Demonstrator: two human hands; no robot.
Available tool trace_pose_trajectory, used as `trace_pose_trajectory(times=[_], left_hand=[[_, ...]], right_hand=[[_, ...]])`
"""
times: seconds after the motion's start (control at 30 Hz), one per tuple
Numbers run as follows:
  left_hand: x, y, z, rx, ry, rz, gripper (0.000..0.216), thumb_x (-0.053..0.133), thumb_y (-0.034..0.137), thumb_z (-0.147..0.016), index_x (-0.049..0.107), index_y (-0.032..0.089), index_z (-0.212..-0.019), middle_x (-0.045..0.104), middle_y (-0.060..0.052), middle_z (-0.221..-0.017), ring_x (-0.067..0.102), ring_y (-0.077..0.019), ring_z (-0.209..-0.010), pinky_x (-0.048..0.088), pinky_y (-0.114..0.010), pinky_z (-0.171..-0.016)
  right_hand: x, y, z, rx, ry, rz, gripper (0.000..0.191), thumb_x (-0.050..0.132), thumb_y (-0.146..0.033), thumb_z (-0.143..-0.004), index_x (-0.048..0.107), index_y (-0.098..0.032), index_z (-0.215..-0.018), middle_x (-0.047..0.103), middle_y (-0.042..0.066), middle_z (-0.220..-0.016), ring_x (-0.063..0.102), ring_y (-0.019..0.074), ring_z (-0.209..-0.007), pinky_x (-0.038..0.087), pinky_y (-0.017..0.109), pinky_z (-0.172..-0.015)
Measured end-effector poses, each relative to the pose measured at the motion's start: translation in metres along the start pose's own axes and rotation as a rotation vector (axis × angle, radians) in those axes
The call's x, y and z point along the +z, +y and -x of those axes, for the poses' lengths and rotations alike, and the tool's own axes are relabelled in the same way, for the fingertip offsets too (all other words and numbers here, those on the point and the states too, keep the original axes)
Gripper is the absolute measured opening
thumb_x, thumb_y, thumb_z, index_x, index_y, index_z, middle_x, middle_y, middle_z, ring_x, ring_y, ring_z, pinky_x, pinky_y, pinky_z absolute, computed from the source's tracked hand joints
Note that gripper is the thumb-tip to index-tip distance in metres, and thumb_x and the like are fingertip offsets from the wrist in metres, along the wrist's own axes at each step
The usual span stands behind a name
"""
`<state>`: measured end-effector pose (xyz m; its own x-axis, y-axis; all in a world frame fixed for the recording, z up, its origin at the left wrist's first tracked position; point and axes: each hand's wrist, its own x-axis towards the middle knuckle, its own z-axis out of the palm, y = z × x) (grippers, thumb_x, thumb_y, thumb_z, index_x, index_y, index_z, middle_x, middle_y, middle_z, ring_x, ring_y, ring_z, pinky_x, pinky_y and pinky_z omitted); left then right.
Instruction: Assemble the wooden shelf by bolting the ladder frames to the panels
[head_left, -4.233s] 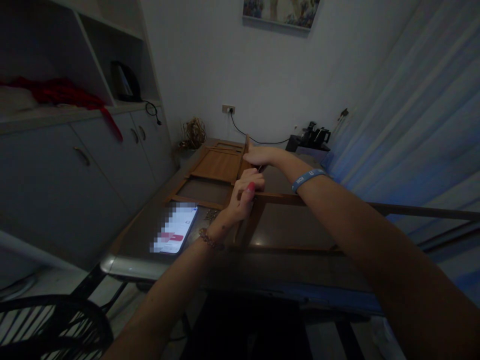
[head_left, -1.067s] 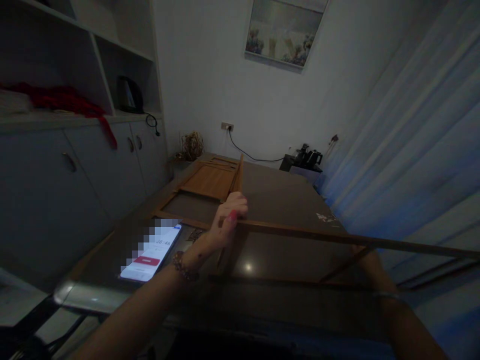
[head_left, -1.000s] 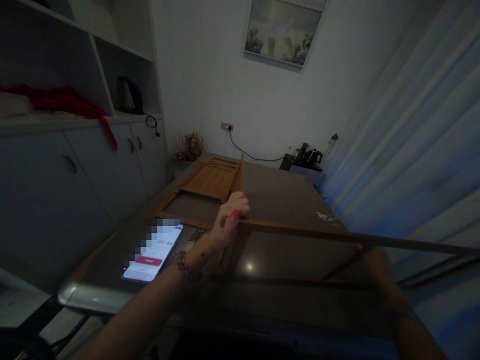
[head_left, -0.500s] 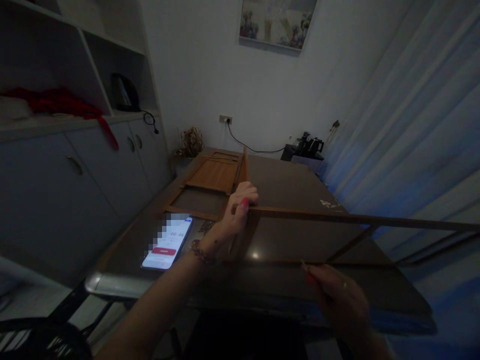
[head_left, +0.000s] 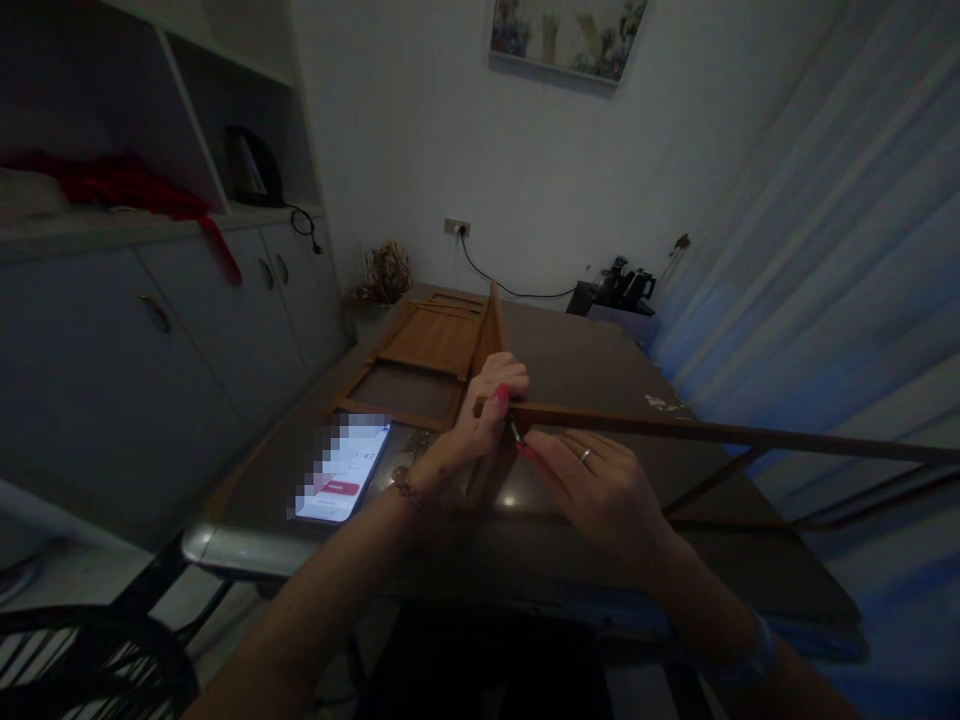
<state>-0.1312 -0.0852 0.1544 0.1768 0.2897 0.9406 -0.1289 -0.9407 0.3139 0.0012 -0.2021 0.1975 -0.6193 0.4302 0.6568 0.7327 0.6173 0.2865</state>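
Observation:
My left hand (head_left: 491,405) is wrapped round the near end of a long wooden frame (head_left: 675,428), where its rail meets an upright wooden board (head_left: 492,325). Between the thumb and fingers of my right hand (head_left: 604,485) is a thin metal piece (head_left: 514,428), its tip at the joint beside my left thumb. Whether it is a screw or a small key cannot be made out in the dim light. Behind my left hand, a slatted wooden panel (head_left: 429,340) lies flat on the table, joined to an open wooden frame part (head_left: 397,415).
A lit phone (head_left: 341,485) and small metal parts (head_left: 418,440) lie left of my hands on the brown table (head_left: 570,350). White scraps (head_left: 661,403) lie at its right. A chair (head_left: 90,640) stands at lower left, cabinets (head_left: 217,320) beyond, and a curtain (head_left: 810,250) hangs right.
My right hand has moved up and left, bringing the thin metal piece to the joint beside my left thumb. My left hand keeps its hold on the frame. The view has shifted slightly.

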Motion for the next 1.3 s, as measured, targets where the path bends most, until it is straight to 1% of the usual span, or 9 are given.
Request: trace_pose_trajectory(times=[0.13, 0.27, 0.37, 0.6, 0.7, 0.8, 1.0, 1.13, 1.3], left_hand=[[-0.001, 0.002, -0.001, -0.001, -0.01, -0.01, 0.054, 0.012, 0.052, -0.094, 0.034, 0.018, -0.059, 0.036, 0.0, -0.059, 0.035, -0.0145, -0.065, 0.029, -0.034, -0.069], [0.0, 0.001, -0.001, 0.03, 0.01, 0.025, 0.053, 0.014, 0.052, -0.095, 0.034, 0.018, -0.06, 0.035, 0.001, -0.059, 0.034, -0.0133, -0.063, 0.029, -0.034, -0.069], [0.001, -0.001, -0.001, 0.031, 0.023, 0.029, 0.053, 0.015, 0.052, -0.095, 0.034, 0.018, -0.06, 0.034, 0.002, -0.058, 0.034, -0.0128, -0.062, 0.03, -0.034, -0.07], [0.001, 0.003, -0.002, 0.007, 0.025, 0.026, 0.051, 0.015, 0.05, -0.094, 0.034, 0.019, -0.058, 0.035, 0.0, -0.058, 0.035, -0.0148, -0.063, 0.03, -0.035, -0.067], [0.001, 0.005, -0.003, -0.006, 0.016, 0.027, 0.052, 0.015, 0.051, -0.094, 0.034, 0.019, -0.058, 0.036, 0.0, -0.059, 0.036, -0.0153, -0.063, 0.03, -0.035, -0.068], [0.0, 0.005, -0.003, 0.005, 0.013, 0.007, 0.052, 0.014, 0.051, -0.094, 0.033, 0.018, -0.059, 0.036, 0.0, -0.059, 0.036, -0.0143, -0.063, 0.031, -0.034, -0.068], [0.0, 0.004, -0.003, 0.006, 0.011, 0.03, 0.051, 0.015, 0.05, -0.095, 0.033, 0.018, -0.06, 0.035, 0.001, -0.059, 0.035, -0.0138, -0.063, 0.031, -0.034, -0.069], [0.0, 0.005, -0.003, -0.013, 0.025, 0.035, 0.051, 0.017, 0.051, -0.095, 0.033, 0.018, -0.06, 0.035, 0.001, -0.06, 0.035, -0.0138, -0.064, 0.031, -0.034, -0.068], [0.001, 0.006, -0.003, -0.028, 0.018, 0.032, 0.052, 0.016, 0.053, -0.094, 0.032, 0.018, -0.059, 0.034, 0.001, -0.059, 0.035, -0.0139, -0.063, 0.031, -0.035, -0.068]], right_hand=[[0.002, 0.001, -0.002, 0.004, 0.005, 0.028, 0.01, 0.05, -0.019, -0.095, 0.059, -0.014, -0.094, 0.067, 0.002, -0.076, 0.061, 0.0134, -0.067, 0.044, 0.028, -0.067], [0.004, 0.001, -0.002, 0.0, 0.008, 0.051, 0.012, 0.049, -0.018, -0.096, 0.059, -0.015, -0.092, 0.068, 0.002, -0.077, 0.06, 0.0129, -0.067, 0.043, 0.028, -0.066], [0.003, -0.001, -0.002, -0.009, 0.0, 0.079, 0.011, 0.049, -0.017, -0.095, 0.06, -0.015, -0.094, 0.067, 0.001, -0.075, 0.059, 0.013, -0.067, 0.042, 0.028, -0.066], [-0.012, -0.001, -0.01, -0.043, -0.086, 0.142, 0.013, 0.05, -0.013, -0.093, 0.062, -0.015, -0.099, 0.061, 0.0, -0.069, 0.054, 0.0149, -0.066, 0.039, 0.03, -0.066], [-0.018, 0.002, -0.013, -0.101, -0.131, 0.176, 0.018, 0.047, -0.011, -0.093, 0.063, -0.014, -0.101, 0.061, 0.002, -0.072, 0.053, 0.0156, -0.068, 0.038, 0.031, -0.067], [-0.019, 0.008, -0.014, -0.135, -0.163, 0.18, 0.019, 0.047, -0.012, -0.093, 0.064, -0.015, -0.101, 0.06, 0.002, -0.074, 0.051, 0.0163, -0.07, 0.038, 0.032, -0.068], [-0.016, 0.015, -0.014, -0.081, -0.147, 0.111, 0.013, 0.051, -0.017, -0.094, 0.064, -0.017, -0.097, 0.061, 0.001, -0.076, 0.051, 0.016, -0.072, 0.038, 0.031, -0.07], [-0.016, 0.016, -0.016, -0.04, -0.131, 0.068, 0.016, 0.049, -0.017, -0.095, 0.063, -0.018, -0.102, 0.064, 0.001, -0.08, 0.051, 0.0156, -0.074, 0.04, 0.03, -0.072], [-0.016, 0.014, -0.023, 0.097, -0.088, -0.177, 0.012, 0.054, -0.023, -0.093, 0.062, -0.019, -0.086, 0.06, 0.001, -0.078, 0.051, 0.0151, -0.076, 0.041, 0.029, -0.073]])
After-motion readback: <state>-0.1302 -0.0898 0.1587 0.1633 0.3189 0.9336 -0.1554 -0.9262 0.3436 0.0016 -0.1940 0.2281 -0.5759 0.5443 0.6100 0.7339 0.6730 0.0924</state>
